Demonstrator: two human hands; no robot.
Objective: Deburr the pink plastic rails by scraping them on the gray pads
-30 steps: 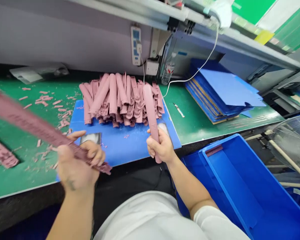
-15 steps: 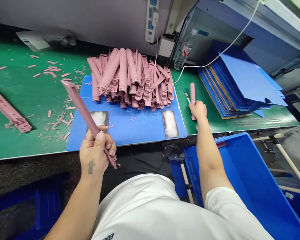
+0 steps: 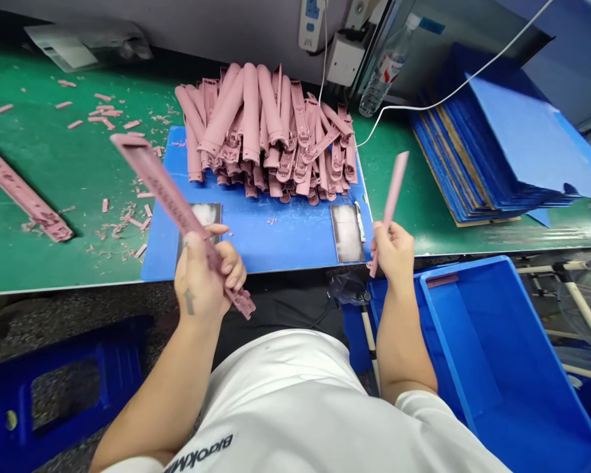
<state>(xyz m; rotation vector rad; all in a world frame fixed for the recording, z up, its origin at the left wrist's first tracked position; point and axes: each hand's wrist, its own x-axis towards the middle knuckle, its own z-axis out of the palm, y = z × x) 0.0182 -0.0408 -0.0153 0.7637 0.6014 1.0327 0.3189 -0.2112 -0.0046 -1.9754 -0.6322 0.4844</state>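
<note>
My left hand (image 3: 204, 276) is closed around a long pink plastic housing strip (image 3: 160, 180), tilted with its hollow, ribbed inside showing. Held upright at a slant in my right hand (image 3: 394, 253) is another slim pink plastic housing strip (image 3: 396, 184), its smooth outer side showing. Both strips are off the table and apart from each other. Between and beyond my hands, a heap of similar pink strips (image 3: 251, 125) lies on a blue board (image 3: 256, 243). A thin, light-coloured tool (image 3: 360, 222) lies by the board's right edge, its kind unclear.
Pink scraps (image 3: 103, 118) litter the green table (image 3: 39, 263), where one more pink strip (image 3: 24, 190) lies at left. Stacked blue sheets (image 3: 512, 151) and a water bottle (image 3: 389, 69) stand at right. Below is a blue bin (image 3: 502, 368). A white cable (image 3: 438, 105) crosses behind.
My right hand has lifted its pink strip off the green table and drawn it nearer. The thin tool now lies by the blue board's edge. My left hand has turned its strip, showing the inside.
</note>
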